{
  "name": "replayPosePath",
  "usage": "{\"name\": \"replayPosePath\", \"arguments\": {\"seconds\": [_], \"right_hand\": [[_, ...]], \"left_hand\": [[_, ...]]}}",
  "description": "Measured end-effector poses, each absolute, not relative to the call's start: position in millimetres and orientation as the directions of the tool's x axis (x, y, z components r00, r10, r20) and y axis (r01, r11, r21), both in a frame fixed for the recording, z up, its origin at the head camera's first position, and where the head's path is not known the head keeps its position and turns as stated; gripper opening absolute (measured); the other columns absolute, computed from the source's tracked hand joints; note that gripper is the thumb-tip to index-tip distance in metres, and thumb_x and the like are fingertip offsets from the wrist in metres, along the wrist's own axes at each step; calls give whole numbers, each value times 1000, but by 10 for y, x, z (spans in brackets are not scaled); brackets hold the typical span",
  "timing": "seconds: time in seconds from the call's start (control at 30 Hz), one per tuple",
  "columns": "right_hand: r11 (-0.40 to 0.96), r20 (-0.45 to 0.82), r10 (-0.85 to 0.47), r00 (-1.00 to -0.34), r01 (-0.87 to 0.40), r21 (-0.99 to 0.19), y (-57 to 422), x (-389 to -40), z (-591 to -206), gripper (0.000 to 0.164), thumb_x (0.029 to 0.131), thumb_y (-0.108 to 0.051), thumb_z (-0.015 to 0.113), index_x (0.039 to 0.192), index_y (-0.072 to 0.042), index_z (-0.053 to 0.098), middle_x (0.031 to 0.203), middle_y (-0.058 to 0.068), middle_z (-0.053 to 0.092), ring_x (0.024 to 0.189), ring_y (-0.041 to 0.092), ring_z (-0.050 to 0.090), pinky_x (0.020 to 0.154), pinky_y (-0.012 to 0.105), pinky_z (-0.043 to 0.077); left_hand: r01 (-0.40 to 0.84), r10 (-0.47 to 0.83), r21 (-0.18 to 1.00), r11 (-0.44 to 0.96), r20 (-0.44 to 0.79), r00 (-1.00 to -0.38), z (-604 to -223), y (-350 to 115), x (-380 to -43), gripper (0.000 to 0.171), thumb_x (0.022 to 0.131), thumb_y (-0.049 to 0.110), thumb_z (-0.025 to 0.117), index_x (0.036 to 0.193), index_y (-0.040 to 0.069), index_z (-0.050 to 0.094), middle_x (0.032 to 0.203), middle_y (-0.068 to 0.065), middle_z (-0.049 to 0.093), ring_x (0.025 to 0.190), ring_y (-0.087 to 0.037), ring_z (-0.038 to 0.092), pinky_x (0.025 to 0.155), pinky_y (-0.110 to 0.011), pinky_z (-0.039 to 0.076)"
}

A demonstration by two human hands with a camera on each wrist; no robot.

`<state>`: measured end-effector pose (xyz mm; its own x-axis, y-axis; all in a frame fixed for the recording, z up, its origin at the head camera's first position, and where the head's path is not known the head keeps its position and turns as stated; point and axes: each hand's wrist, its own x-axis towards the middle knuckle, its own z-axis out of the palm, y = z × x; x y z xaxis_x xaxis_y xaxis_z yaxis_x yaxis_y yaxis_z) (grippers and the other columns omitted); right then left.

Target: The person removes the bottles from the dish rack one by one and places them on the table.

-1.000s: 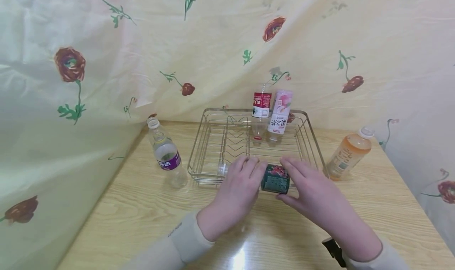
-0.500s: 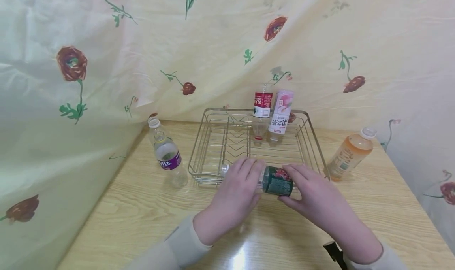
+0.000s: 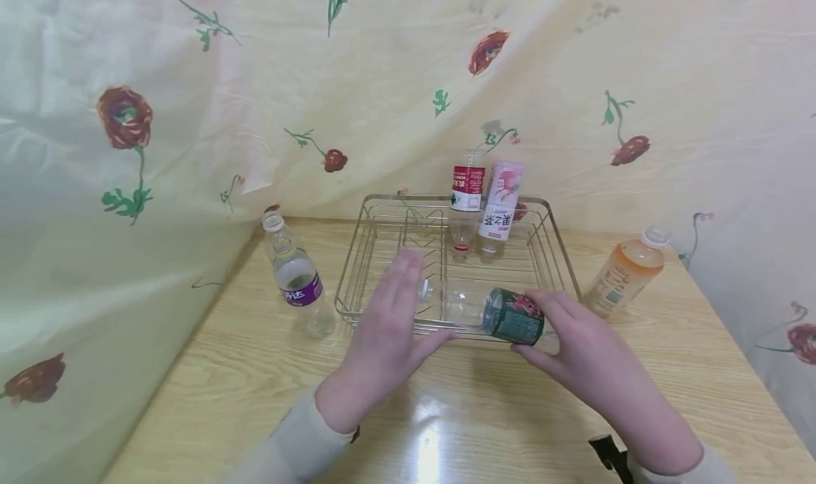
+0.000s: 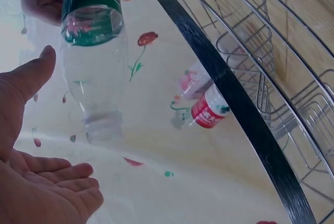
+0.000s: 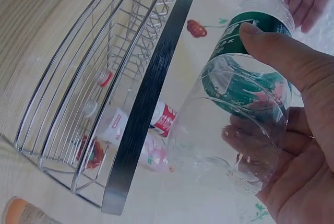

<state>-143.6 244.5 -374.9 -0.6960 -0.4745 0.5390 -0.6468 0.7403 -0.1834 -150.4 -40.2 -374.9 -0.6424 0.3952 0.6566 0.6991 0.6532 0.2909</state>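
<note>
My right hand (image 3: 583, 349) grips a clear plastic bottle with a dark green label (image 3: 518, 319) around its base end. Lying sideways, the bottle is over the front part of a wire dish rack (image 3: 348, 257), its white cap pointing left. Beside the cap, my left hand (image 3: 385, 331) has its fingers straight and its thumb spread. In the left wrist view, a gap separates that hand (image 4: 47, 182) from the bottle neck (image 4: 103, 125). The right wrist view has thumb and fingers around the bottle (image 5: 235, 125).
Two bottles, one with a red-and-white label (image 3: 467, 186) and one with a pink label (image 3: 501, 204), stand upside down at the rack's back. A purple-labelled bottle (image 3: 302, 289), with another clear bottle (image 3: 273, 229) behind it, stands left. An orange drink bottle (image 3: 625, 275) stands right.
My left hand has let go of the bottle, straightened its fingers and moved left. My right hand has shifted slightly right with the bottle, and more of the bottle now shows.
</note>
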Motion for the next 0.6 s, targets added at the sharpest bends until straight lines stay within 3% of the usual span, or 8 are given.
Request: {"name": "replayPosePath", "arguments": {"seconds": [0.3,0.6], "right_hand": [[764,536,-414,-736,-601,-235,2521,-1412,-3809,78,63,-20,96,130,1,61,118,18,67,98,33,67,78,53,58],[747,587,-391,-709,-617,-247,2616,-1396,-3844,81,66,-22,94,134,5,59,122,22,65,104,40,65,80,57,57]], "left_hand": [[590,287,419,690,590,-754,-3831,-588,-1487,121,73,34,94,158,-6,18,164,-22,21,152,-29,15,120,-42,20],[401,155,564,722,433,-888,-3995,-752,-1552,121,75,39,91,161,2,15,164,-19,22,150,-35,20,118,-47,24]]}}
